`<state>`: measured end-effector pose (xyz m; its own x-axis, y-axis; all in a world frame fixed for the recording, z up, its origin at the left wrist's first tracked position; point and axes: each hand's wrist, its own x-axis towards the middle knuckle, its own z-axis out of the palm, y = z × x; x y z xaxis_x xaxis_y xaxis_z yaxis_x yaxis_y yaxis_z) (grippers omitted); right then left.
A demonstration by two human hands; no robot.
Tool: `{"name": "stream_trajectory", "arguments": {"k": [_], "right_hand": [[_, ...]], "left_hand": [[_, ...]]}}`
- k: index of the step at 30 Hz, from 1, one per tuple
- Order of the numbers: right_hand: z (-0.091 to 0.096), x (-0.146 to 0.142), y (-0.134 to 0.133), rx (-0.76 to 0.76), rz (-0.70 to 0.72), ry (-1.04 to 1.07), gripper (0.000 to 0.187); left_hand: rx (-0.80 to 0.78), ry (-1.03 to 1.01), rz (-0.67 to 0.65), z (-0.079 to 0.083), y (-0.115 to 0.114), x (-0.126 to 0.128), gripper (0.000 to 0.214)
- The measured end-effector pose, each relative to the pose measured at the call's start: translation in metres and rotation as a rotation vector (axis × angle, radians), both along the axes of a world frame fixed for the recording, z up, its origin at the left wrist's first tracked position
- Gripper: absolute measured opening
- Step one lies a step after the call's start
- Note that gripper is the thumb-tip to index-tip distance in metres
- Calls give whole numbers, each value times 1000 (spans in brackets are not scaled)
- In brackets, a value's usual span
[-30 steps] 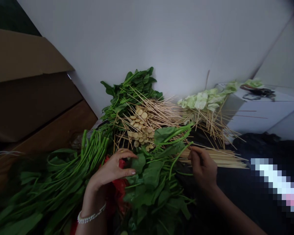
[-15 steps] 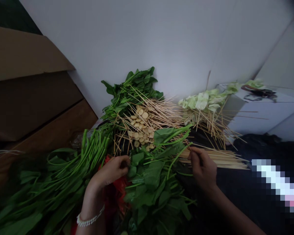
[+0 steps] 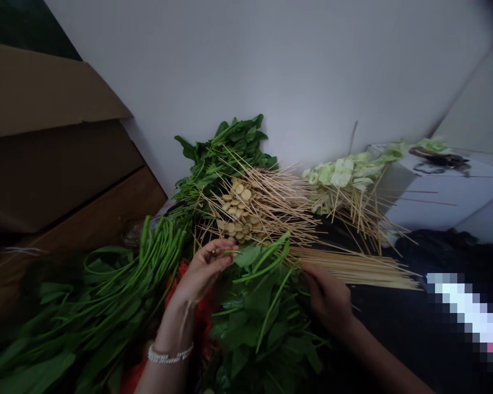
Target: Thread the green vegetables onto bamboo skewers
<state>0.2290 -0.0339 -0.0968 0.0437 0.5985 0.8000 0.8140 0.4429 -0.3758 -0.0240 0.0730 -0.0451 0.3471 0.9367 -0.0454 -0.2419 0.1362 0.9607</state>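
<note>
My left hand (image 3: 205, 271), with a bead bracelet on the wrist, pinches a green leaf (image 3: 248, 255) by its stem above a pile of loose leafy greens (image 3: 258, 312). My right hand (image 3: 326, 293) rests closed at the right edge of that pile, fingers curled among the stems, next to a bundle of bare bamboo skewers (image 3: 353, 268); what it holds is hidden. Behind lie skewers loaded with small tan round slices (image 3: 240, 210) and skewers with pale green leaf pieces (image 3: 345, 172).
A bunch of long-stemmed greens (image 3: 107, 284) lies at the left, another leafy bunch (image 3: 222, 150) stands against the white wall. A brown cardboard box (image 3: 45, 142) fills the left. A white surface (image 3: 443, 191) is at the right. Red plastic (image 3: 189, 295) shows under the greens.
My left hand closed on a leaf in the pile and lifted it up toward the skewers. My right hand dropped lower, away from the bare skewer bundle into the greens.
</note>
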Motion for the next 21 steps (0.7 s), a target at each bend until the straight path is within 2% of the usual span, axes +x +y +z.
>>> {"name": "stream_trajectory", "arguments": {"k": [3,8,11,14,18,21], "right_hand": [[-1,-3,-2,-1,19,-1,20],[2,-4,-5,20,19,40,20],[3,-5,-4,9,67,-23,22],[-2,-6,-2,40,109,-85,25],[-11,-8,0,49,114,-137,26],[-13,-9,0,23,117,-152,26]], "left_hand": [[25,-31,81,-3,0,3,26],[255,19,265,-5,4,1,18],[295,90,306,-5,2,2,28],[223,116,287,-5,-2,8,34],[135,39,231,-7,-6,16,25],[139,-13,171,-7,-8,19,22]]}}
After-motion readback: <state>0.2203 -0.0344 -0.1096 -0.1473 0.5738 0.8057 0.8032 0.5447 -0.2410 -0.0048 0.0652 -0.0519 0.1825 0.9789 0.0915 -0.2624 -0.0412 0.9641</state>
